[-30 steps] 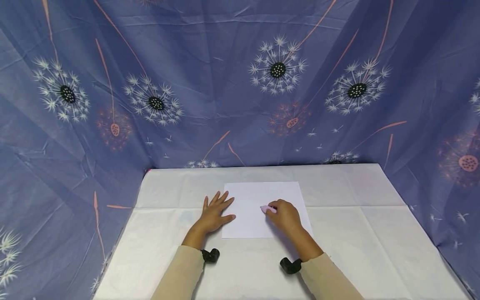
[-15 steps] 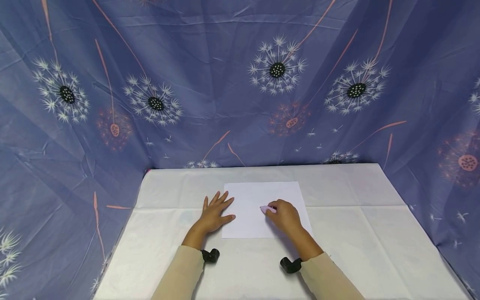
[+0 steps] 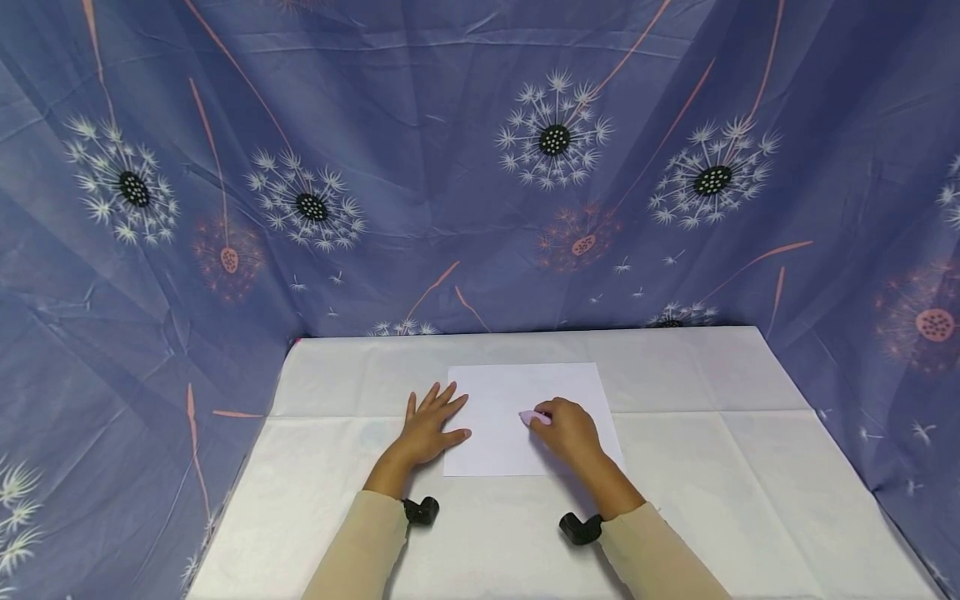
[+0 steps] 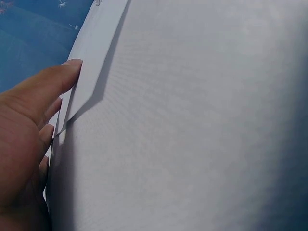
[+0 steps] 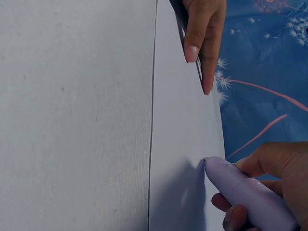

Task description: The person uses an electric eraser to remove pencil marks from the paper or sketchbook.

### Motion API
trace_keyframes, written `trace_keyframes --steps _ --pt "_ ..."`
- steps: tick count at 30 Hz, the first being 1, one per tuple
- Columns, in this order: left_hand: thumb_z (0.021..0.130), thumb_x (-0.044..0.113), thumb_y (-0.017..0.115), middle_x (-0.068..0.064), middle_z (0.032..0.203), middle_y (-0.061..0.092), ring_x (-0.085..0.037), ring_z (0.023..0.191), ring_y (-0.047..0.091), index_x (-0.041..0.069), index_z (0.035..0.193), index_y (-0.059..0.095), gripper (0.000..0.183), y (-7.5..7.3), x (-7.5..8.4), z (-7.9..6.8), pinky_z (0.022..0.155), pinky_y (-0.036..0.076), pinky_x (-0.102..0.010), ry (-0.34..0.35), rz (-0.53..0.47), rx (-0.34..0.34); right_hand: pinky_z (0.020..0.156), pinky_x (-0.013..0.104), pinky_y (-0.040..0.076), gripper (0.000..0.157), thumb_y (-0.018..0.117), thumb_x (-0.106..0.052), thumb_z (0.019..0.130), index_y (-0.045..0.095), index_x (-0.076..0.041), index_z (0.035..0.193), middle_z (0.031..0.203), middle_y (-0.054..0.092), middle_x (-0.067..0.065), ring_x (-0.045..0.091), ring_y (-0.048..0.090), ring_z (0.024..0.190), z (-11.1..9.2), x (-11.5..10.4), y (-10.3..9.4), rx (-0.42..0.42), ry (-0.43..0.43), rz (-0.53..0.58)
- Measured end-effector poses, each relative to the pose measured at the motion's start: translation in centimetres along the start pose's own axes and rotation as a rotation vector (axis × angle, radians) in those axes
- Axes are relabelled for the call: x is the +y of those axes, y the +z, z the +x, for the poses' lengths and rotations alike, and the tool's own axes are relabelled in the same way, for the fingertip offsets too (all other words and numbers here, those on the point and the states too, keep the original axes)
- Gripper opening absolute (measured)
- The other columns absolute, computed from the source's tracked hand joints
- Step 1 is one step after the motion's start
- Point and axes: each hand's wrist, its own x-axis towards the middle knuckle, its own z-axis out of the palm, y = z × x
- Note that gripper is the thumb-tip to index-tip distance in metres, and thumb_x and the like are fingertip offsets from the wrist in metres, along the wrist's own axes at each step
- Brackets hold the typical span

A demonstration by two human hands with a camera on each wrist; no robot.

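A blank white sheet of paper lies on the white cloth of the table. On its left edge rests my left hand, fingers spread; in the left wrist view its thumb lies along the paper's side. My right hand is over the right half of the sheet and grips a thick lavender pen-shaped tool between thumb and fingers. That tool has a rounded, tapered front with a small dark tip, which meets the paper in the right wrist view and points left in the head view. Its back end is hidden by the palm.
White cloth with fold creases covers the table. A blue curtain with dandelion prints hangs behind and at both sides. Each wrist carries a black camera mount, the left one and the right one.
My right hand has shifted very slightly to the left with the lavender tool. The left hand and the paper stay in place.
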Motion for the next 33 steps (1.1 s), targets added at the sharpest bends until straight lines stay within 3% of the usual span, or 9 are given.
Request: trace_keyframes --steps 15,33 --pt "0.095 0.047 0.066 -0.002 0.169 0.026 -0.032 0.159 0.011 0.024 0.154 0.045 0.067 0.16 -0.23 0.23 0.125 -0.007 -0.066 0.018 0.008 0.010 0.076 0.045 0.056 0.022 0.075 -0.026 0.088 0.079 -0.009 0.102 0.091 0.074 0.007 0.028 0.070 0.086 0.20 -0.35 0.32 0.015 -0.022 -0.038" --pt "0.095 0.046 0.067 -0.003 0.169 0.026 -0.033 0.159 0.012 0.023 0.154 0.045 0.067 0.07 -0.12 0.03 0.125 -0.007 -0.066 0.013 0.002 0.014 0.083 0.048 0.056 0.024 0.074 -0.026 0.088 0.079 -0.009 0.104 0.097 0.075 0.009 0.032 0.071 0.094 0.21 -0.52 0.36 0.013 -0.019 -0.020"
